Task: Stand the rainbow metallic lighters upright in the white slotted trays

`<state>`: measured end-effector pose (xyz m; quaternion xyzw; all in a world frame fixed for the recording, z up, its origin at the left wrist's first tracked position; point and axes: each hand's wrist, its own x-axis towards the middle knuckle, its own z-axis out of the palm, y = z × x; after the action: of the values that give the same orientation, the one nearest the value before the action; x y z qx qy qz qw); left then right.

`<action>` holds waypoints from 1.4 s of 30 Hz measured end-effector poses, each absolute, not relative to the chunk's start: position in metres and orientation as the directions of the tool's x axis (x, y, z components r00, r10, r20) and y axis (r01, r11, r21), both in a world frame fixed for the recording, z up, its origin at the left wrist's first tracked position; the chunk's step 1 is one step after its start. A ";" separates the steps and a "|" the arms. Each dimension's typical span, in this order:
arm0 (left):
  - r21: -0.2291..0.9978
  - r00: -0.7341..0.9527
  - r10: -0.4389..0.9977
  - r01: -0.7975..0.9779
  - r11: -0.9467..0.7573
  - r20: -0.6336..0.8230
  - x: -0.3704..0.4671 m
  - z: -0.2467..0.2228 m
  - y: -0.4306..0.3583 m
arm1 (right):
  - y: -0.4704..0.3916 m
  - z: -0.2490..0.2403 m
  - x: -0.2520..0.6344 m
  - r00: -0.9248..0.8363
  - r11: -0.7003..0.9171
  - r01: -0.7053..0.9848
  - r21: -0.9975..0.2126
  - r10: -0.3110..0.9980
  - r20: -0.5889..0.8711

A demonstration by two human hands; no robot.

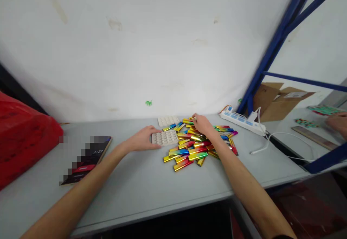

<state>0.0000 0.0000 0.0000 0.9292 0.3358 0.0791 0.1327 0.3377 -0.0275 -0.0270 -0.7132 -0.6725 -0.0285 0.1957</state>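
My left hand [144, 138] grips the left end of a white tray [165, 137] with rows of holes, thumb at the near side and fingers at the far side. Right of it spreads a pile of shiny flat oblong pieces [197, 150] that fade between gold, red, blue, green and purple. My right hand [202, 124] reaches over the back of this pile with its fingers bent down among the pieces. Whatever lies between those fingertips is hard to make out. Behind the held tray, a second white tray [168, 120] lies near the wall.
A phone-like dark screen [92, 156], partly pixelated, lies left. Beyond it is a red bag [24, 134]. At right are a white power strip [242, 119] with cables, a blue metal frame [276, 40] and a cardboard box [282, 101]. Another person's hand [338, 123] shows far right.
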 end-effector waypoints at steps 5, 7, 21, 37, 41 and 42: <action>0.331 0.764 0.625 0.554 -0.763 0.162 0.002 -0.016 -0.005 | -0.020 -0.025 0.352 0.156 -0.033 0.966 -0.257 0.865 0.476; 0.336 0.766 0.615 0.538 -0.773 0.188 0.002 -0.019 -0.006 | -0.020 -0.025 0.354 0.122 -0.004 0.970 -0.241 0.871 0.476; 0.378 0.762 0.585 0.473 -0.796 0.277 0.014 -0.027 -0.019 | -0.034 -0.021 0.342 0.030 0.026 0.980 -0.195 0.960 0.279; 0.409 0.692 0.673 0.553 -0.726 0.260 -0.001 -0.025 -0.011 | -0.042 -0.007 0.273 0.147 0.277 0.454 -0.847 0.914 0.378; 0.418 0.688 0.668 0.539 -0.732 0.283 0.000 -0.027 -0.012 | -0.055 -0.001 0.251 -0.038 0.310 0.223 -0.924 0.950 0.309; 0.419 0.686 0.667 0.536 -0.733 0.289 0.000 -0.028 -0.012 | -0.059 0.001 0.245 -0.098 0.295 0.169 -0.940 0.954 0.282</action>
<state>0.0003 -0.0120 -0.0278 0.9055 0.3323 0.2155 0.1525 0.2452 -0.0592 0.0007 -0.4464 -0.6290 0.3913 0.5019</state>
